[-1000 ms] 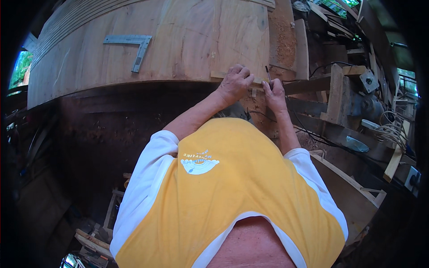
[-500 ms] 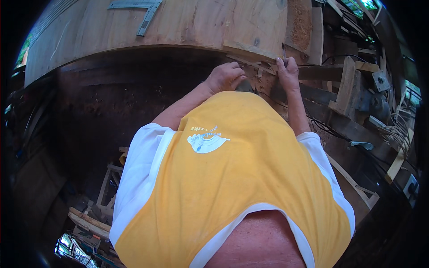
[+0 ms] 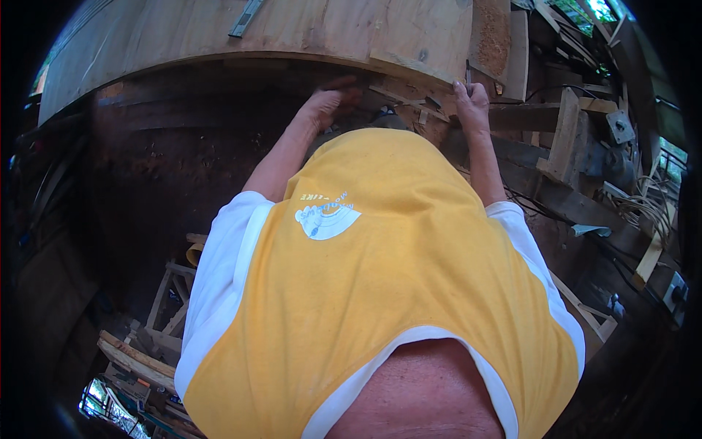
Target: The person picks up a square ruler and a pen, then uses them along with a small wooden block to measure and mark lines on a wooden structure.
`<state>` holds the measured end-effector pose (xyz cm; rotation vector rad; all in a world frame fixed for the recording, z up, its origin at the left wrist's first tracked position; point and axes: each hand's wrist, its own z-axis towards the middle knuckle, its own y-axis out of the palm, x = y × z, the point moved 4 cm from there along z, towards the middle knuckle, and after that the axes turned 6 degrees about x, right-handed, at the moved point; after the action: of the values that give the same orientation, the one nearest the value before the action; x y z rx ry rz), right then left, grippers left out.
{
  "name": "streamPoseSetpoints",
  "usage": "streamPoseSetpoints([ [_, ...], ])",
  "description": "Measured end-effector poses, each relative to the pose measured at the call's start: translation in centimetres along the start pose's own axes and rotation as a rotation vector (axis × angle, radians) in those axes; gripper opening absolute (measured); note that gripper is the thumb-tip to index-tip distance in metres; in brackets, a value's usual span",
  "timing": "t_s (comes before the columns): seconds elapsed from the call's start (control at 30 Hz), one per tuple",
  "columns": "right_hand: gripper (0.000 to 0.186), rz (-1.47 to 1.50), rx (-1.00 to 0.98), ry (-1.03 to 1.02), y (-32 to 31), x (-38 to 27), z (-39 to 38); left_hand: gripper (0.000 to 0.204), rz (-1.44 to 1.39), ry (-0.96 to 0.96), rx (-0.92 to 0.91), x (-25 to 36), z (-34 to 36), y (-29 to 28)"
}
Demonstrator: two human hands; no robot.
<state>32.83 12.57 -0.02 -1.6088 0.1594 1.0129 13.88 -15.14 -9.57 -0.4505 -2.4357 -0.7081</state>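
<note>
A pale wooden panel (image 3: 314,33) spans the top of the view, with a metal square (image 3: 243,20) lying on it, partly cut off. A narrow wooden strip (image 3: 409,67) runs along its near edge at the right. Just below that edge, my left hand (image 3: 329,100) is blurred, fingers stretched out and apparently holding nothing. My right hand (image 3: 472,102), by the panel's right corner, grips an upright thin dark tool (image 3: 468,72), its thumb near the strip's end. Loose slats (image 3: 409,99) lie between my hands, below the panel.
Sawdust covers a board (image 3: 491,44) right of the panel. Farther right are a wooden post (image 3: 563,135), a metal plate (image 3: 619,132), coiled cables (image 3: 647,197) and an outlet box (image 3: 674,298). A wooden frame (image 3: 168,293) and stacked timber (image 3: 139,358) are at lower left.
My left hand has come away from the strip at the panel's edge, moving left, its fingers opening. My right hand keeps the tool. The view has shifted, leaving the metal square partly cut off.
</note>
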Motion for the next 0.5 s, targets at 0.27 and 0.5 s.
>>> streamPoseSetpoints([
  [0.27,0.040,-0.018,0.029,-0.033,0.4,1.1,0.5,0.022,-0.299,-0.028,-0.040,1.4,3.2,2.3],
  [0.5,0.040,0.032,0.013,-0.006,0.4,0.6,0.1,0.012,-0.549,-0.133,0.048,1.1,3.2,0.5],
])
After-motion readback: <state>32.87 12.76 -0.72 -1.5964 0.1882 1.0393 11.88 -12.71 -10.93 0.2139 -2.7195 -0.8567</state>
